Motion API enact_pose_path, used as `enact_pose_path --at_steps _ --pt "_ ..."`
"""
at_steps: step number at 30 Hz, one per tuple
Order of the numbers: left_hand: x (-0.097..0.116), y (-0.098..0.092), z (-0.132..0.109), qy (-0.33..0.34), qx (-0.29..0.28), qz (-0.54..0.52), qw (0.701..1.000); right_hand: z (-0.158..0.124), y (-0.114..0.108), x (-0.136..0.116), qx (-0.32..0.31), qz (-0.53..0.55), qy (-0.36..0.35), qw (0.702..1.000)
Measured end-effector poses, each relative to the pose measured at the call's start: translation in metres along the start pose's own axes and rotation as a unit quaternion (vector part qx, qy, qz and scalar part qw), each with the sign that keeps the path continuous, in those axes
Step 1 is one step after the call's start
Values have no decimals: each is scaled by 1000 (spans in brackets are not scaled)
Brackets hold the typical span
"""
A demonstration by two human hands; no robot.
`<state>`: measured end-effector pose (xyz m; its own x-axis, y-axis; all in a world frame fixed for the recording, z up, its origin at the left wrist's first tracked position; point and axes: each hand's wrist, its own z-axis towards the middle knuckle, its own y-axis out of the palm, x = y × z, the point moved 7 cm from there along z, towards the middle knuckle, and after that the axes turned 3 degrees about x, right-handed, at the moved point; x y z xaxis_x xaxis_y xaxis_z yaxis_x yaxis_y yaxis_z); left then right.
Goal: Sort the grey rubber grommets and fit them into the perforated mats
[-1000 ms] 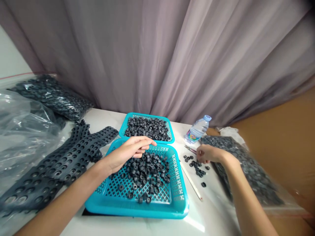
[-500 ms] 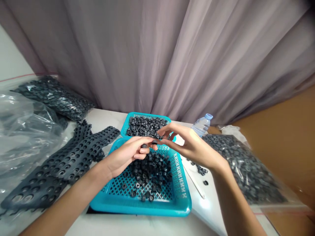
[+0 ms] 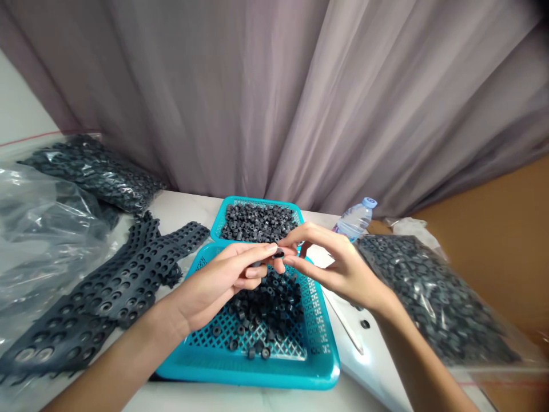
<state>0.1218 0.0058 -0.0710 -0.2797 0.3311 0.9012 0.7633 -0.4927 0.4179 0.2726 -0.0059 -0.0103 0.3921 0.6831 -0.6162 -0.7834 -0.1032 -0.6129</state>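
Note:
My left hand point(image 3: 218, 283) and my right hand point(image 3: 334, 266) meet fingertip to fingertip above the near turquoise basket point(image 3: 257, 369). Both pinch one small black ring-shaped part point(image 3: 279, 253) between them. My left hand's curled fingers also press a second dark part against the palm. The near basket holds a loose heap of black ring parts point(image 3: 268, 306). Behind it, a second turquoise basket point(image 3: 227, 213) is filled with the same parts.
Perforated black strips point(image 3: 111, 280) lie to the left, beside clear plastic bags of black parts point(image 3: 92, 171). On the right are a sealed bag of parts point(image 3: 433, 297), a water bottle point(image 3: 355, 220), a thin white stick point(image 3: 343, 326) and a loose ring point(image 3: 365, 324). A grey curtain hangs behind.
My right hand left the loose parts on the table at the right and came over the near basket. It now meets my left hand, which has risen from the heap.

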Motion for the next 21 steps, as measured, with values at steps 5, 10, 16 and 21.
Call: enact_pose_path --at_steps 5,10,16,21 --pt "0 1 -2 4 20 -28 999 2 1 1 18 19 -7 1000" --pt "1 4 -2 4 25 -36 999 2 2 3 33 45 9 998" --pt "2 4 -4 -6 30 -25 999 1 1 5 32 65 32 997" --pt "6 1 -3 13 47 29 998 -2 -2 17 51 73 92 992"
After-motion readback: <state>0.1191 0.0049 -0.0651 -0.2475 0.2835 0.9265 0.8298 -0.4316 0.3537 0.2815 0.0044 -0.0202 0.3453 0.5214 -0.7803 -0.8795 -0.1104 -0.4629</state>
